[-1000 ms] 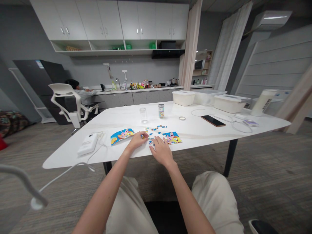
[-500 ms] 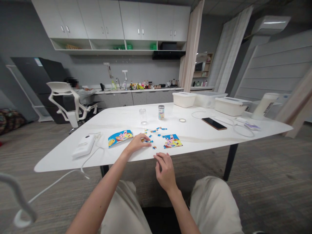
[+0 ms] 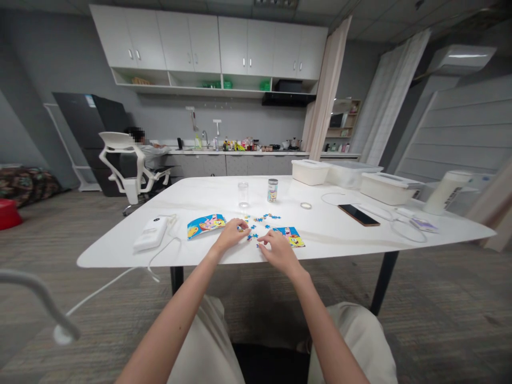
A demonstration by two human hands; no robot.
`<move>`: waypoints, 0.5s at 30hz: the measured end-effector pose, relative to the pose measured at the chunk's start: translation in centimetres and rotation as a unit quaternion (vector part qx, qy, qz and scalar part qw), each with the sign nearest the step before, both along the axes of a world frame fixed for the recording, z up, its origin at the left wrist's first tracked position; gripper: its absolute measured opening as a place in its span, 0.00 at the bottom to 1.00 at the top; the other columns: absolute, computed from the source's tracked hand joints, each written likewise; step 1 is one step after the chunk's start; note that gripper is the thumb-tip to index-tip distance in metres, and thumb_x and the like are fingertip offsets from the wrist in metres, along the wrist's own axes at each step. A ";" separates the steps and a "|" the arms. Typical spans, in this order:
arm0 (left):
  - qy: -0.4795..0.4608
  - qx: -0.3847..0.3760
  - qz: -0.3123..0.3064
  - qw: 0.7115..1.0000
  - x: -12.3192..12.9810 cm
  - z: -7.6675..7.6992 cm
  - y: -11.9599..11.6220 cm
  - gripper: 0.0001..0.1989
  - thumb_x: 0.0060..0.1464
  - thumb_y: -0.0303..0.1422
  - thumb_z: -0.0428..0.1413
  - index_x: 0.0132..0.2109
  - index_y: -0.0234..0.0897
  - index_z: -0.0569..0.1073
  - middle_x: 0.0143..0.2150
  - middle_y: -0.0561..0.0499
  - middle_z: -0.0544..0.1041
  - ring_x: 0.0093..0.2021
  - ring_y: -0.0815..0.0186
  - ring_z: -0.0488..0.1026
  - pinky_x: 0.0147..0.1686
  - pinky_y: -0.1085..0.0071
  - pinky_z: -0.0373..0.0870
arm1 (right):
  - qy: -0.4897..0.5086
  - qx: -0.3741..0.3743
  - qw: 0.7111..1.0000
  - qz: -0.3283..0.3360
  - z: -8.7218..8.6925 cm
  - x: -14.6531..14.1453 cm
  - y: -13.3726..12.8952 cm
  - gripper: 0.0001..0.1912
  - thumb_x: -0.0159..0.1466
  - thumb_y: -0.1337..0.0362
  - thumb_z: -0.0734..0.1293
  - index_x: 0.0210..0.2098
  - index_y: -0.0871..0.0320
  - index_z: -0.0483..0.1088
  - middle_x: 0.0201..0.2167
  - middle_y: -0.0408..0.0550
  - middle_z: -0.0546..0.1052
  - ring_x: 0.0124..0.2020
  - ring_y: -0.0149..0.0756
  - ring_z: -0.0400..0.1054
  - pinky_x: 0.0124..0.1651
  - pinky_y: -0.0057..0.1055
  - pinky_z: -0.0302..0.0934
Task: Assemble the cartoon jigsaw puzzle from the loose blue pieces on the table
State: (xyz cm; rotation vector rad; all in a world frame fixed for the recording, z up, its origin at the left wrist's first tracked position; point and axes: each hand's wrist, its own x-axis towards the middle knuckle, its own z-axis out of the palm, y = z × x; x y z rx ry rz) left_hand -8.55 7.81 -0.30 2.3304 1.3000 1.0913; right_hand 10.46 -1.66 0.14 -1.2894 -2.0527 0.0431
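Observation:
Loose jigsaw puzzle pieces, mostly blue, lie scattered on the white table between my hands. My left hand rests at their left side, fingers curved and apart over the tabletop. At the near side, my right hand has thumb and forefinger together at a small puzzle piece, partly hidden by the fingertips. Just behind that hand is a joined section of the puzzle, with a yellow and pink cartoon picture, partly covered by my fingers. A curved picture sheet with similar cartoon figures lies left of my left hand.
Behind the pieces stand a clear jar and a labelled can; a ring-shaped lid lies nearby. A phone, cables and lidded boxes are on the right. At left is a white power bank. A person sits beyond the table.
My right hand has moved from the table's near edge forward to the pieces, now partly covering the joined section. My left hand stays by the pieces. The camera view has shifted slightly.

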 end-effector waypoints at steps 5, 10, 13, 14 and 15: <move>-0.001 -0.002 0.033 0.999 0.0 0.2 -0.1 0.05 0.49 0.34 0.56 0.30 0.37 0.73 0.33 0.49 0.76 0.37 0.62 0.72 0.42 0.65 0.67 | -0.083 -0.169 0.975 0.120 1.8 1.1 5.1 0.09 0.57 0.68 0.69 0.38 0.58 0.78 0.33 0.48 0.77 0.35 0.36 0.70 0.42 0.31 0.62; 0.000 -0.007 0.035 0.999 0.1 0.2 -0.1 0.05 0.49 0.34 0.56 0.30 0.37 0.74 0.32 0.49 0.77 0.37 0.62 0.72 0.42 0.65 0.67 | -0.098 -0.197 0.964 0.147 2.6 1.4 8.5 0.09 0.55 0.73 0.68 0.34 0.61 0.79 0.33 0.49 0.79 0.35 0.35 0.71 0.41 0.29 0.62; 0.000 -0.009 0.036 0.999 0.2 0.2 -0.2 0.05 0.50 0.34 0.56 0.31 0.37 0.74 0.33 0.49 0.77 0.37 0.62 0.72 0.42 0.65 0.67 | -0.095 -0.234 0.955 0.153 2.9 1.7 9.7 0.09 0.55 0.74 0.68 0.33 0.60 0.79 0.32 0.47 0.79 0.34 0.34 0.72 0.39 0.28 0.62; 0.000 -0.010 0.036 0.999 0.2 0.1 -0.2 0.06 0.50 0.34 0.56 0.31 0.37 0.74 0.33 0.49 0.77 0.37 0.62 0.72 0.42 0.65 0.67 | -0.099 -0.247 0.952 0.151 3.0 1.8 10.0 0.09 0.54 0.74 0.69 0.34 0.60 0.78 0.32 0.47 0.79 0.34 0.34 0.72 0.38 0.28 0.62; 0.000 -0.010 0.035 0.999 0.2 0.1 -0.1 0.06 0.50 0.34 0.56 0.31 0.37 0.73 0.33 0.49 0.76 0.37 0.62 0.72 0.42 0.66 0.67 | -0.103 -0.258 0.949 0.149 3.1 1.8 10.2 0.09 0.54 0.73 0.69 0.35 0.60 0.78 0.32 0.47 0.79 0.34 0.34 0.72 0.38 0.28 0.62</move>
